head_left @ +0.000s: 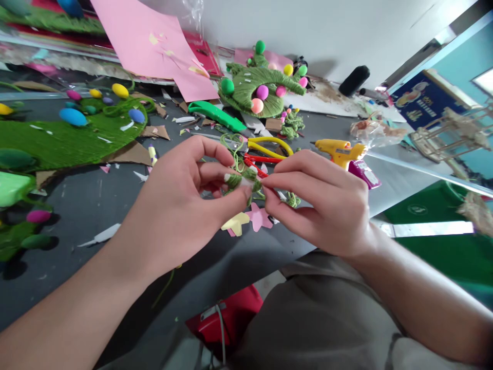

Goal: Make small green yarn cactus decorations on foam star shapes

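Observation:
Between my two hands is a small white piece partly wrapped in green yarn (232,180). My left hand (181,205) pinches it with thumb and curled fingers. The fingertips of my right hand (327,205) are pressed together at its right side. Loose green yarn (293,199) trails beneath the fingers. Just beyond lie scissors with a yellow handle (269,140) and a red-handled tool (264,159). Below the held piece, a yellow paper star (235,224) and a pink paper star (259,218) rest on the dark table (215,267).
A green utility knife (217,116) lies behind the scissors. A yellow glue gun (335,149) is at the right. Green yarn-wrapped shapes with colored pom-poms stand at the back (246,85) and left (77,139). Pink paper (150,46) and scattered scraps surround them.

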`<state>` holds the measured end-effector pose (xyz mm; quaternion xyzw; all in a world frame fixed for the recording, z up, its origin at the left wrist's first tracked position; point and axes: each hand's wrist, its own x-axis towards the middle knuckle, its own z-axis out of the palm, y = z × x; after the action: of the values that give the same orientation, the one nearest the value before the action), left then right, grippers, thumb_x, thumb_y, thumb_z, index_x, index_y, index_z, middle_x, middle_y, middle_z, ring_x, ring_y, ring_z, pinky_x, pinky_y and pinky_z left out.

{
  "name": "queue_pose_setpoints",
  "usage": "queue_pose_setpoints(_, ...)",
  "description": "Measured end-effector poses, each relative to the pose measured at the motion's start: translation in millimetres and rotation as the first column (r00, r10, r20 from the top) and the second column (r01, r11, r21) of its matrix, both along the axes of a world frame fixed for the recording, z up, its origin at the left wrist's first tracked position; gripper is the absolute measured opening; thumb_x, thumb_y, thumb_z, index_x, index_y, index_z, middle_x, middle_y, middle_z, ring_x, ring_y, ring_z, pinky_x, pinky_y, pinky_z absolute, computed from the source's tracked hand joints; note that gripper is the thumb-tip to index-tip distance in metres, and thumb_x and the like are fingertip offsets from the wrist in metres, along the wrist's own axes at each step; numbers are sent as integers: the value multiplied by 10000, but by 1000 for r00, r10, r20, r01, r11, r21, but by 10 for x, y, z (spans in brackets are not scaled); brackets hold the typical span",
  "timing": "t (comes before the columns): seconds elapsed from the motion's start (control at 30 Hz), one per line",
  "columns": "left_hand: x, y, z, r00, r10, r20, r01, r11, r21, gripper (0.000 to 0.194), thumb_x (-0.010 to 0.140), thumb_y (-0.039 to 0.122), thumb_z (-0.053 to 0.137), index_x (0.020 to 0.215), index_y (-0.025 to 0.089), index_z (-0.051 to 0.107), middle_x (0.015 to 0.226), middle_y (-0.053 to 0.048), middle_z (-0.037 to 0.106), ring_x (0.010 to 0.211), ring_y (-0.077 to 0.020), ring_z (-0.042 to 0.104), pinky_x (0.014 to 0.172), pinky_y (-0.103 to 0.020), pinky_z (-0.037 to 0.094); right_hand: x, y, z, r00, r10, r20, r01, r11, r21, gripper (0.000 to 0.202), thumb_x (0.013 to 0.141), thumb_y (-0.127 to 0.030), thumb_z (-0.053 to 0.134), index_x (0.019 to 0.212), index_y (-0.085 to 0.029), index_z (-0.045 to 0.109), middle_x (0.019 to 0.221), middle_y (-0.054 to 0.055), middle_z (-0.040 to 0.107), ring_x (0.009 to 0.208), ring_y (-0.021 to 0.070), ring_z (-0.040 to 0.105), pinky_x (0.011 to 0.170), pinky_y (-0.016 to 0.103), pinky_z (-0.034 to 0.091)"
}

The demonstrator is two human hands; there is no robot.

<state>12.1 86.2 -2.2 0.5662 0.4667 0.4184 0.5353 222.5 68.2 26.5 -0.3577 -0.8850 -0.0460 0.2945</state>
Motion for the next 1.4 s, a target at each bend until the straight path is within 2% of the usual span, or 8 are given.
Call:
queue_pose_setpoints(0.3,12,-14,-25,999,6,48,-7,1000,19,322,750,240,858,915,272,583,600,71,602,500,-113,545,449,-232,431,4,-30,-51,989,-38,144,23,994,103,101,973,-160,614,895,-197,666,953,73,716,868,205,690,764,368,581)
queue_pose_setpoints(0.53,37,-22,-1,999,28,37,-27,999,-24,338,713,195,842,898,258,566,606,75,605,500,-118,574,449,-235,441,-53,-3,-30,975,-39,218,14,993,115,162,979,-159,614,826,-197,650,870,61,696,796,186,644,722,351,560)
queue_pose_setpoints(0.73,40,-9,18,999,30,20,-29,997,-71,367,661,149,836,881,247,560,561,89,578,477,-109,559,414,-215,390,-57,3,-21,965,-14,261,-10,996,91,198,993,-183,613,801,-189,658,845,56,690,781,179,633,715,351,557)
queue_pose_setpoints(0.83,22,3,23,999,40,29,-38,998,-55,336,696,184,837,868,251,556,519,103,535,451,-83,487,409,-204,369,-24,-11,-7,982,-5,186,-8,997,71,140,974,-171,641,845,-199,687,884,50,713,811,179,662,734,343,570)
queue_pose_setpoints(0.93,9,7,24,999,48,11,-47,998,-38,324,723,204,839,871,260,556,509,104,529,429,-72,429,380,-199,317,2,-16,26,1000,3,27,-4,999,34,110,935,-145,689,854,-215,713,862,37,721,776,165,677,707,319,582)
queue_pose_setpoints(1.07,8,-8,23,1000,23,13,-22,999,-29,330,757,248,853,895,256,553,551,95,592,491,-90,537,424,-196,402,28,5,25,984,-82,-157,69,994,-86,116,890,-117,716,921,-216,768,904,48,738,772,163,692,678,313,588)
queue_pose_setpoints(1.23,13,-16,29,998,-6,56,9,999,-54,305,803,219,831,930,246,556,625,97,670,557,-87,611,505,-189,473,48,26,-40,979,-11,-204,-23,986,-164,204,886,-119,719,1073,-118,800,998,127,736,895,192,711,779,342,598)
queue_pose_setpoints(1.4,5,3,2,998,-11,57,14,999,-41,331,785,250,846,930,258,549,642,90,689,553,-113,631,501,-221,481,20,-7,-30,984,-17,-179,-15,984,-178,201,907,-147,699,1077,-207,788,1025,89,730,908,201,708,782,357,585)
